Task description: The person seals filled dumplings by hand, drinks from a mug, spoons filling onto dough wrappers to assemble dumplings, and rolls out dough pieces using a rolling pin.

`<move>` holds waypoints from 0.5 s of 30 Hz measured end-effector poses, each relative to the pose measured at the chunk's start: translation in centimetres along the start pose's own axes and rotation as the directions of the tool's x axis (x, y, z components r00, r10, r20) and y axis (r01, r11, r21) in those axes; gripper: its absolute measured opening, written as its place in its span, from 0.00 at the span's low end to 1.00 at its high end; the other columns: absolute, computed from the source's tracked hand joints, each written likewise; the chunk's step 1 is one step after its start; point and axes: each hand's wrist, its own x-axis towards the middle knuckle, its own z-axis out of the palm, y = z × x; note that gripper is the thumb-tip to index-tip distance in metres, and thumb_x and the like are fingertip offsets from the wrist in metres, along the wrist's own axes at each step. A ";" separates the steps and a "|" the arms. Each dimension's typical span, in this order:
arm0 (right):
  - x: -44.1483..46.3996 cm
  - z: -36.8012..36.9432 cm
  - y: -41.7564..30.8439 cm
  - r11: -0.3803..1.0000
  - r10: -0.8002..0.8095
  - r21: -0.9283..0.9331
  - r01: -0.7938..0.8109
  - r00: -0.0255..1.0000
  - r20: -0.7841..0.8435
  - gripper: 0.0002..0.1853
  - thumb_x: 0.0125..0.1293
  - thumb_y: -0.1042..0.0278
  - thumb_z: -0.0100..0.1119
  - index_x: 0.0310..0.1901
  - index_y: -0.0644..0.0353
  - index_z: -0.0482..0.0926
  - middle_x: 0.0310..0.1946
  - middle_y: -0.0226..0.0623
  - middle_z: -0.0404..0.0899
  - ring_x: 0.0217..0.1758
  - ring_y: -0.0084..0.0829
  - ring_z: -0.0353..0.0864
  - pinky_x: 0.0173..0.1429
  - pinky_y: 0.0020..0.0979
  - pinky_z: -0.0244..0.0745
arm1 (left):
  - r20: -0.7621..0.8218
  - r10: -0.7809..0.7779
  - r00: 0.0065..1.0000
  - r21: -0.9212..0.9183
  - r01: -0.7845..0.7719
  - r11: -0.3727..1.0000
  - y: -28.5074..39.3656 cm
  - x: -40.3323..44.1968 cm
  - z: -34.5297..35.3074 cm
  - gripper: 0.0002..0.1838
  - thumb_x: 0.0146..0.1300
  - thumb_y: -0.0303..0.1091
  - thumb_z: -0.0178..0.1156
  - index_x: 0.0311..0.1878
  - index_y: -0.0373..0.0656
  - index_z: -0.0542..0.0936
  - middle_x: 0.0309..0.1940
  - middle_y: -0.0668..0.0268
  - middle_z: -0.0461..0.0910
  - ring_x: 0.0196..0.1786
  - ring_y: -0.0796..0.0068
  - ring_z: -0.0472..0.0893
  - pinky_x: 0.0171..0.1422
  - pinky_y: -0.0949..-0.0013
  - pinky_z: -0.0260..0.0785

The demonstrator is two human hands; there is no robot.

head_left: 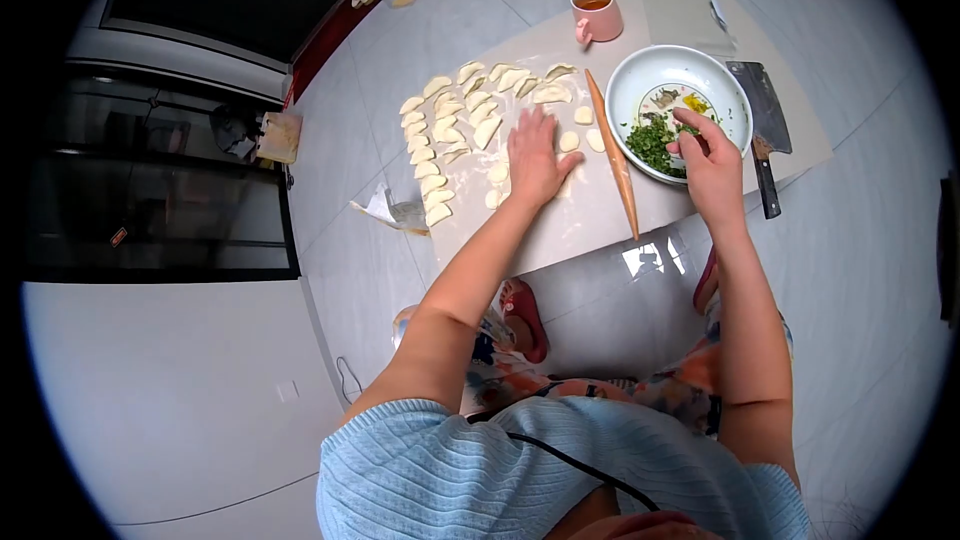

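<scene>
My left hand (537,162) lies flat on the board with fingers spread, next to several folded dumplings (447,128) and round dough wrappers (569,141). My right hand (714,172) hovers over a white bowl (622,73). Its index finger and thumb are apart, the other fingers curled, and nothing shows between them. Inside the bowl are chopped greens (650,143), a yellow heap (695,102) and a greyish seasoning (663,97). A wooden rolling pin (612,155) rests between my hands, close to the bowl's left side.
A cleaver (762,115) lies right of the bowl, its handle toward me. Behind stands a pink mug (598,20) of reddish-brown liquid, near a clear plastic sheet (685,15). The pale board's front edge (560,262) is above my feet.
</scene>
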 end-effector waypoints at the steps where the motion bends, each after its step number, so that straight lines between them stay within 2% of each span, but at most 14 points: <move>1: 0.0 0.0 0.0 1.000 0.009 0.014 -0.009 1.000 -0.004 0.17 0.70 0.77 0.50 0.58 0.66 0.77 0.50 0.37 0.80 0.41 0.20 0.80 0.50 0.21 0.74 | 0.097 0.050 0.994 -0.041 -0.047 0.998 0.0 0.5 0.1 0.36 0.56 0.49 0.68 0.63 0.40 0.70 0.69 0.52 0.64 0.73 0.50 0.60 0.73 0.43 0.49; 2: 0.0 -0.1 -0.1 1.000 0.008 0.013 -0.008 1.000 -0.006 0.17 0.70 0.77 0.50 0.58 0.66 0.77 0.50 0.37 0.80 0.41 0.20 0.80 0.50 0.21 0.74 | 0.189 0.104 0.977 -0.084 -0.090 0.992 0.1 0.9 0.3 0.38 0.54 0.50 0.69 0.64 0.40 0.69 0.70 0.53 0.63 0.74 0.51 0.58 0.74 0.42 0.47; 3: -0.1 -0.2 -0.2 1.000 0.014 0.003 -0.014 1.000 -0.008 0.17 0.70 0.77 0.50 0.58 0.66 0.77 0.51 0.37 0.81 0.41 0.20 0.80 0.50 0.21 0.74 | 0.178 0.147 0.973 -0.049 -0.140 0.989 -0.3 1.0 0.4 0.37 0.52 0.50 0.71 0.61 0.41 0.72 0.67 0.55 0.67 0.71 0.51 0.63 0.73 0.45 0.50; 4: 0.0 -0.4 -0.3 1.000 0.019 -0.006 -0.019 1.000 -0.012 0.17 0.69 0.77 0.50 0.58 0.66 0.77 0.51 0.37 0.81 0.41 0.20 0.81 0.50 0.21 0.74 | 0.178 0.151 0.972 -0.047 -0.145 0.988 -0.8 0.9 0.4 0.37 0.52 0.50 0.71 0.61 0.41 0.72 0.67 0.55 0.67 0.71 0.51 0.63 0.73 0.45 0.50; 6: 0.2 -0.8 -0.5 1.000 0.014 -0.016 -0.014 1.000 -0.017 0.17 0.69 0.77 0.50 0.58 0.66 0.77 0.51 0.37 0.81 0.41 0.20 0.81 0.50 0.21 0.75 | 0.251 0.096 0.963 -0.173 -0.053 0.984 -1.4 0.7 -0.1 0.30 0.53 0.45 0.71 0.56 0.41 0.75 0.62 0.55 0.71 0.65 0.50 0.68 0.69 0.49 0.57; 7: 0.3 -1.0 -0.6 0.999 0.015 -0.030 -0.015 1.000 -0.018 0.17 0.69 0.77 0.50 0.58 0.66 0.77 0.50 0.37 0.81 0.41 0.20 0.81 0.50 0.21 0.75 | 0.253 0.104 0.962 -0.173 -0.061 0.983 -1.2 0.3 -0.4 0.30 0.53 0.45 0.71 0.56 0.41 0.75 0.62 0.55 0.71 0.65 0.50 0.68 0.69 0.49 0.57; 10: 0.4 -1.2 -0.9 1.000 0.003 -0.007 -0.003 0.999 -0.035 0.17 0.69 0.77 0.50 0.58 0.66 0.77 0.50 0.37 0.81 0.40 0.20 0.81 0.49 0.22 0.75 | 0.203 0.042 0.978 -0.096 -0.023 0.995 -0.1 -0.3 -0.7 0.24 0.53 0.42 0.70 0.52 0.42 0.78 0.56 0.55 0.75 0.60 0.49 0.71 0.65 0.52 0.61; 12: 0.3 -1.2 -0.7 1.000 -0.004 0.009 0.005 0.999 -0.054 0.17 0.68 0.76 0.51 0.57 0.64 0.78 0.48 0.39 0.82 0.40 0.22 0.82 0.47 0.22 0.75 | 0.036 0.147 0.988 -0.173 -0.139 0.975 1.5 0.4 0.1 0.22 0.54 0.40 0.69 0.52 0.43 0.79 0.54 0.55 0.75 0.59 0.49 0.71 0.62 0.51 0.63; 13: 0.2 -1.1 -0.6 1.000 -0.013 0.024 0.015 0.998 -0.066 0.17 0.67 0.74 0.51 0.56 0.63 0.79 0.46 0.41 0.82 0.40 0.24 0.83 0.45 0.23 0.75 | 0.015 0.165 0.986 -0.246 -0.156 0.957 2.5 0.9 0.5 0.20 0.55 0.38 0.68 0.50 0.43 0.80 0.53 0.55 0.76 0.59 0.51 0.72 0.61 0.53 0.64; 15: 0.2 -1.2 -0.5 1.000 -0.011 0.021 0.013 0.998 -0.065 0.17 0.67 0.75 0.51 0.56 0.63 0.79 0.46 0.41 0.82 0.40 0.24 0.83 0.45 0.23 0.75 | 0.031 0.147 0.989 -0.271 -0.133 0.953 3.7 1.6 1.8 0.19 0.55 0.37 0.68 0.50 0.43 0.80 0.52 0.57 0.76 0.58 0.53 0.72 0.61 0.54 0.64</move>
